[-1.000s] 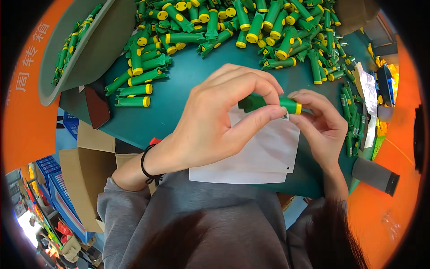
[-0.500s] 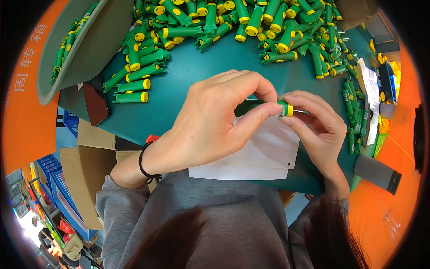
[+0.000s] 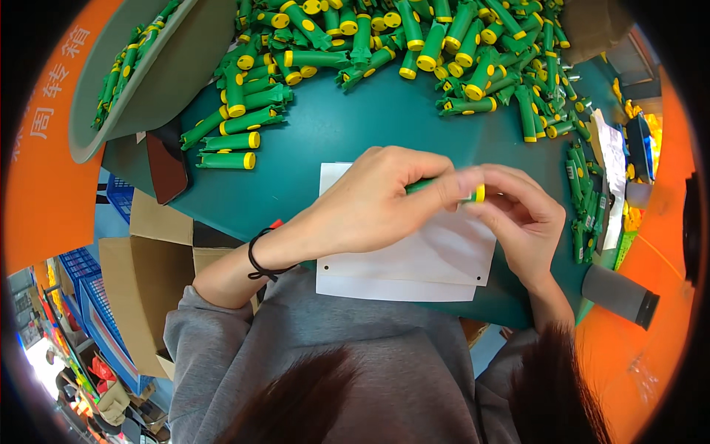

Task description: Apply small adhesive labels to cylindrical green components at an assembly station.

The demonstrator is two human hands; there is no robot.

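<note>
Over white paper sheets point(image 3: 399, 274), a green tube with a yellow end cap point(image 3: 481, 193) is held between my two hands. My left hand point(image 3: 377, 196), fingers curled, grips the tube's body and covers most of it. Thumb and fingers of my right hand point(image 3: 523, 214) pinch around the yellow-capped end; the fingertips are slightly blurred. Past my hands lies a big pile of similar green tubes point(image 3: 466, 44). Two separate tubes point(image 3: 228, 160) rest side by side near the left of the table.
At the left a grey-green basin point(image 3: 159, 96) holds more tubes. A dark reddish flat object point(image 3: 167, 169) lies at the table's left edge, near an open cardboard box point(image 3: 159, 274) below. Toward the right are green wrapped pieces point(image 3: 586, 196) and a grey cylinder with black cap point(image 3: 620, 296).
Both hands have shifted slightly, the left one lowering and uncovering more of the paper. The left thumb now lies across the tube near its capped end. The tube stays held.
</note>
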